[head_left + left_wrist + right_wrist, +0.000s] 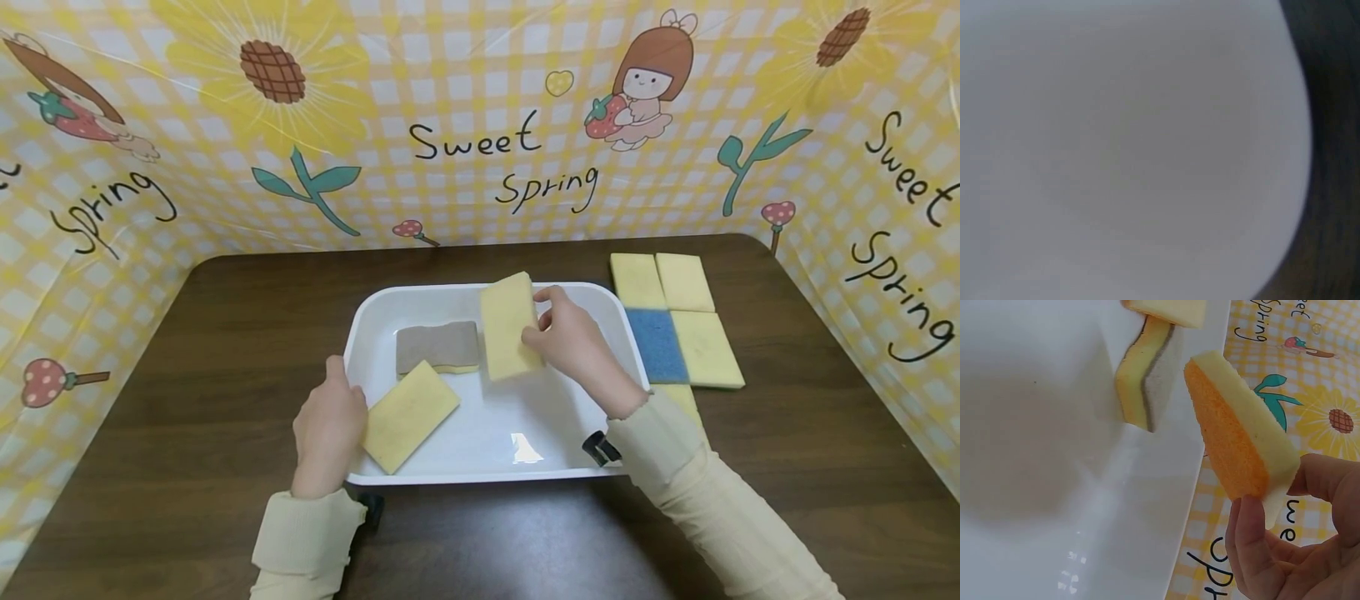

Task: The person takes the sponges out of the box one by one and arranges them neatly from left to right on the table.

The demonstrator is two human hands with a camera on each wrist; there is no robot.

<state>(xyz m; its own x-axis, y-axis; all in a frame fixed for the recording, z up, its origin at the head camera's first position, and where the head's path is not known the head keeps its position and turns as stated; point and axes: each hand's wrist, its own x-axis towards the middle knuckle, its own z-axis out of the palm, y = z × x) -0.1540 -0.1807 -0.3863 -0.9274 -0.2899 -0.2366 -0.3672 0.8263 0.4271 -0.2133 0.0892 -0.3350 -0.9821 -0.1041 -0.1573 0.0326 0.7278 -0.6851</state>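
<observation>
Over the white tray my right hand pinches a yellow sponge by its right edge, between thumb and fingers. In the right wrist view this sponge shows an orange scouring layer on its other side. My left hand grips the tray's left rim; the left wrist view gives only a blurred tray wall, so its fingertips are hidden. Inside the tray a wavy sponge lies with its grey side up. A second yellow sponge lies at an angle near the left hand, overlapping the grey one's lower edge.
Right of the tray, several yellow sponges and one blue-topped sponge lie side by side on the dark wooden table. My right forearm partly covers the nearest one. A yellow checked cloth stands around the table's back and sides.
</observation>
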